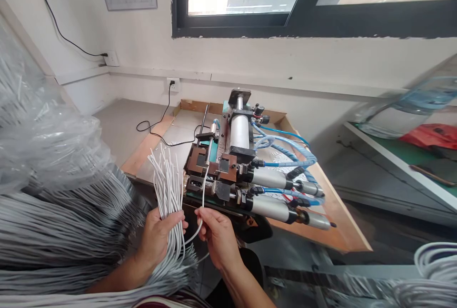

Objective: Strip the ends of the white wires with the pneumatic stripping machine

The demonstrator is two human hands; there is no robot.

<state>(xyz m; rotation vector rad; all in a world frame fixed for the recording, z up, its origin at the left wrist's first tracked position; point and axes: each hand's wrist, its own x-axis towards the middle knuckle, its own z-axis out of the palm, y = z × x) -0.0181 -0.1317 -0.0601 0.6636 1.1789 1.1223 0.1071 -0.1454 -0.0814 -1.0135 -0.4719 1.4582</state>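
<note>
A bundle of thin white cables [167, 186] stands upright in my left hand [159, 232], whose fingers and thumb wrap round it. The loose cable ends fan out above the fist. To the right, my right hand [218, 234] pinches one single white cable [203, 189] between thumb and fingertips. Its upper end reaches into the jaws of a pneumatic wire-stripping machine [217, 170], between two dark plates. Lower down, this cable curves back towards the bundle. Metal cylinders [240, 132] and blue air hoses [285, 148] belong to the machine.
Masses of grey-white cables [64, 232] fill the left side, partly under clear plastic [53, 117]. A wooden-edged tray [332, 203] surrounds the machine. More coiled cables [437, 265] lie at lower right. A shelf [407, 155] holds a red bag [433, 136].
</note>
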